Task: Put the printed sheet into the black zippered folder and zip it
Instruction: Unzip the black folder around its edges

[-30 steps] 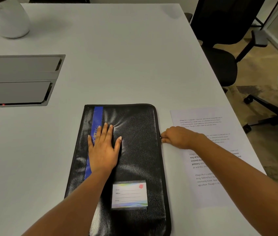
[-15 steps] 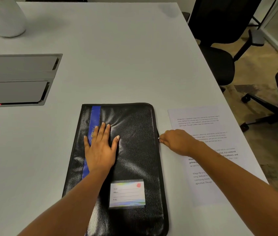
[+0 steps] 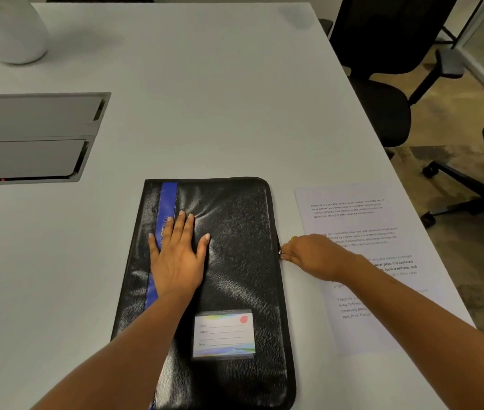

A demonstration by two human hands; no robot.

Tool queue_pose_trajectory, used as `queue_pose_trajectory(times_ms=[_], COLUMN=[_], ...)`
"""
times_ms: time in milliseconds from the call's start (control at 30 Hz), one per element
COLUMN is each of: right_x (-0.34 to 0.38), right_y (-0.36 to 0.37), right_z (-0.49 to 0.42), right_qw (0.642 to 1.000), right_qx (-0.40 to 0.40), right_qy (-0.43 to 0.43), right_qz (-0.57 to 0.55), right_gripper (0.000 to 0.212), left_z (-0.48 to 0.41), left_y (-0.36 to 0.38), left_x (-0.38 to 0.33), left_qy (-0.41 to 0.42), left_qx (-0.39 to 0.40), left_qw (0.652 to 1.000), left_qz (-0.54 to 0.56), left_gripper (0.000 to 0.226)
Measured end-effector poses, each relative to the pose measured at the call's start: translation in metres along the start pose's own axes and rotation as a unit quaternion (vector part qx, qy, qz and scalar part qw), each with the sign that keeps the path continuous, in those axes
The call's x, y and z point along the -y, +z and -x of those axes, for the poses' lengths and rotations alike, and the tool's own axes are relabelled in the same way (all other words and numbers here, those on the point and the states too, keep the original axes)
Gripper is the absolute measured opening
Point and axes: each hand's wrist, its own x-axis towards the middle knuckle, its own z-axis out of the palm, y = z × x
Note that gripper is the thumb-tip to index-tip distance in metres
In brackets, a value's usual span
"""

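Here, a wide white table [image 3: 205, 99] is seen, on which everything is laid. A grey hatch panel [image 3: 30, 137] is set flush into its left part, and the base of a white vase [image 3: 9, 31] is seen at the far left corner. Beyond the right edge, black office chairs [image 3: 382, 84] are stood on a brownish floor.

The black zippered folder [image 3: 234, 261] is laid flat near the front middle of the table, closed, with a blue stripe [image 3: 165, 220] run down its left side and a label card [image 3: 224, 334] held in a clear pocket near its lower end. The printed sheet [image 3: 353, 220] is laid flat on the table just beside the folder's right edge, outside it and apart from it, with its lower part crossed by the right forearm.

The left hand [image 3: 177, 255] is pressed palm-down on the folder's cover, fingers spread flat, partly over the stripe; nothing is grasped by it. The right hand [image 3: 311, 254] is placed at the middle of the folder's right edge, where the grip is drawn narrow, fingertips pinched on the small zipper pull [image 3: 280, 252].
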Motion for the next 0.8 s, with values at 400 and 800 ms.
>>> queue_pose_trajectory(times_ms=[400,800], right_x=[0.003,0.015], right_y=[-0.004,0.025], right_z=[-0.006,0.007], right_qw=[1.000,0.987], right_qx=[0.014,-0.144], right_qy=[0.007,0.052], right_qz=[0.016,0.039], right_gripper=[0.034,0.033], left_z=[0.030,0.044], left_y=[0.001,0.006], left_x=[-0.017,-0.021], left_qy=[0.059,0.047], left_qx=[0.017,0.005], left_qw=[0.998,0.999], left_qz=[0.029,0.002], left_gripper=[0.058,0.061])
